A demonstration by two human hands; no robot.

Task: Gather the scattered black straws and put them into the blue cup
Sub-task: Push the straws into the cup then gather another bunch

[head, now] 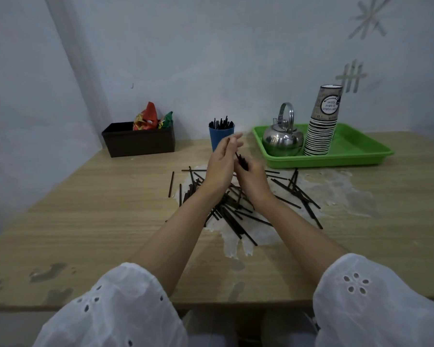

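Straws lie mostly scattered just in front of the blue cup, which already holds some. Our right hand pinches a small bundle; our left hand is spread beside it. We should even the ends before dropping them in.

Straws: black, both those scattered and those standing in the cup. Cup: blue. Tray: bright green. Kettle: polished silver metal. Stack of paper cups: grey-beige print with a white round label and black lettering; rims form white-and-dark bands. Box: dark brown. Packets in box: red, orange, green. Table: light wood grain with pale worn patches. Sleeves: white with eyelet flower pattern. Wall: pale grey-blue.
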